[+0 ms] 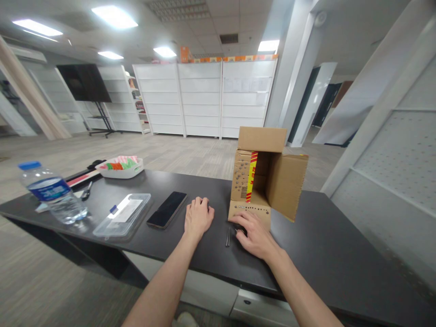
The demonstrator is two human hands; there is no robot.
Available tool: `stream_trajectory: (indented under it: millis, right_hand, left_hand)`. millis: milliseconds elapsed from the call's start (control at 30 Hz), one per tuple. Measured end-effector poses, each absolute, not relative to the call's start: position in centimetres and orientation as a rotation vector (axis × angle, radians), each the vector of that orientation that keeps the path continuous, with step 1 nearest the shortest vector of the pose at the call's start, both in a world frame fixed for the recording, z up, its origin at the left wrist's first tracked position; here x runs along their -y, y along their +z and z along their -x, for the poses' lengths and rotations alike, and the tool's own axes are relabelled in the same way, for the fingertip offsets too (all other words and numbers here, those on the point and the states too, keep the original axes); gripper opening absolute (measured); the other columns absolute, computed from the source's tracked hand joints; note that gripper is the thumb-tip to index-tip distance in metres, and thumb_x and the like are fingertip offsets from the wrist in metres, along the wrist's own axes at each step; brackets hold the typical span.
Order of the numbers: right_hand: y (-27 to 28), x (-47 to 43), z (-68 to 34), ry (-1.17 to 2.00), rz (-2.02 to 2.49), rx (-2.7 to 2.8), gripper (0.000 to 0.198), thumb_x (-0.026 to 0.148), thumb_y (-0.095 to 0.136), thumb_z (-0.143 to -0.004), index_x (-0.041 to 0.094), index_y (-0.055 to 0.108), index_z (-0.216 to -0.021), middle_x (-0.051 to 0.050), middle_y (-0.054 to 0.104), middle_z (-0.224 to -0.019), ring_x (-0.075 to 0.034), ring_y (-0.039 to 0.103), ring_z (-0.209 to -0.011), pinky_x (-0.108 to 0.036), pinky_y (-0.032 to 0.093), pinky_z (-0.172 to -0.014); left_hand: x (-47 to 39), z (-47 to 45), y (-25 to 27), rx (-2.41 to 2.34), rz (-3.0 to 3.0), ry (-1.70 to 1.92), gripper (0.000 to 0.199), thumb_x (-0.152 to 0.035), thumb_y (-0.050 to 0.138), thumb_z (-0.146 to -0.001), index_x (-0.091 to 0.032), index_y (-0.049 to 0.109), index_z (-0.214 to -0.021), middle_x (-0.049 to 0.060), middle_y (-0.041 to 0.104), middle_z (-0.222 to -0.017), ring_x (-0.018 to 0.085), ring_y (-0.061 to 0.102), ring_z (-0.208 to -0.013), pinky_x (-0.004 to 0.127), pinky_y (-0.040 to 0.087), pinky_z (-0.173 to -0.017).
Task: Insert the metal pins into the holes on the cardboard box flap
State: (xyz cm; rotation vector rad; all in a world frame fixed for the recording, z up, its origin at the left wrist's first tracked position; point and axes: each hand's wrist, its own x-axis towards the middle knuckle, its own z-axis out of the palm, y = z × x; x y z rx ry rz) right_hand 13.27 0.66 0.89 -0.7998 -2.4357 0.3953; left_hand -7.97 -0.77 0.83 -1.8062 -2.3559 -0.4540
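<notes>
My left hand [199, 215] rests on the dark tabletop, palm down, its fingers loosely bent and slightly apart with nothing visible in them. To its left lies a black smartphone [167, 209]. An opened cardboard box [242, 175] stands on its side, its opening facing me. My right hand [255, 234] reaches over the box's lower flap [250, 209], fingers extended onto the cardboard and thumb apart. Something dark lies beneath this hand, too hidden to name. Two thin metal pieces, like screws [228, 237], lie just left of the thumb. The flap bears a row of holes.
Left of the phone lies a clear plastic case [122, 215] with a paper inside. A water bottle [52, 193] and a white basket [121, 168] of colourful packets stand farther left. The box's side flap [288, 186] juts right. A white partition [391, 172] borders the right side.
</notes>
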Motion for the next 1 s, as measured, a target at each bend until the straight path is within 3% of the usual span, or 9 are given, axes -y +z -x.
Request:
stream_trajectory:
  millis: [67,200,400,667,1000]
  right_hand:
    - [0.97,-0.44,-13.06,0.387,0.760,2.479,0.048,0.006,0.051,-0.078,0.024,0.066,-0.120,-0.006,0.063,-0.116,-0.022,0.055,-0.109,-0.038,0.040,-0.096]
    - [0.86,-0.20,-12.72,0.340,0.767,2.533,0.039,0.006,0.054,-0.078,0.024,0.071,-0.108,-0.005,0.065,-0.111,-0.023,0.056,-0.106,-0.041,0.041,-0.095]
    - [0.50,-0.39,-12.79,0.317,0.745,2.497,0.026,0.009,0.057,-0.083,0.023,0.073,-0.098,-0.005,0.065,-0.103,-0.022,0.058,-0.101,-0.040,0.044,-0.092]
    - [0.61,-0.16,-12.68,0.343,0.674,2.490,0.025,0.009,0.058,-0.084,0.024,0.073,-0.096,-0.005,0.063,-0.100,-0.021,0.058,-0.097,-0.038,0.045,-0.089]
    - [0.69,-0.11,-12.61,0.353,0.658,2.488,0.021,0.004,0.055,-0.082,0.022,0.066,-0.088,-0.003,0.062,-0.097,-0.019,0.057,-0.095,-0.035,0.044,-0.086]
  left_hand:
    - [0.77,7.98,0.78,2.351,1.803,-0.460,0.026,-0.028,0.044,-0.093,-0.020,0.061,-0.112,0.010,0.061,-0.113,0.025,0.055,-0.108,0.039,0.039,-0.094]
    - [0.78,8.03,0.68,2.338,1.801,-0.471,0.026,-0.028,0.045,-0.093,-0.020,0.061,-0.111,0.010,0.061,-0.112,0.025,0.055,-0.107,0.039,0.039,-0.093]
    - [0.77,8.05,0.69,2.346,1.805,-0.487,0.025,-0.028,0.045,-0.093,-0.020,0.061,-0.111,0.010,0.061,-0.113,0.025,0.055,-0.109,0.039,0.039,-0.094]
    - [0.82,7.98,0.86,2.357,1.803,-0.457,0.026,-0.028,0.044,-0.093,-0.021,0.061,-0.112,0.010,0.061,-0.114,0.025,0.054,-0.109,0.038,0.039,-0.094]
    - [0.71,7.93,0.79,2.373,1.789,-0.454,0.026,-0.028,0.044,-0.093,-0.021,0.062,-0.112,0.010,0.061,-0.114,0.025,0.054,-0.110,0.039,0.039,-0.094]
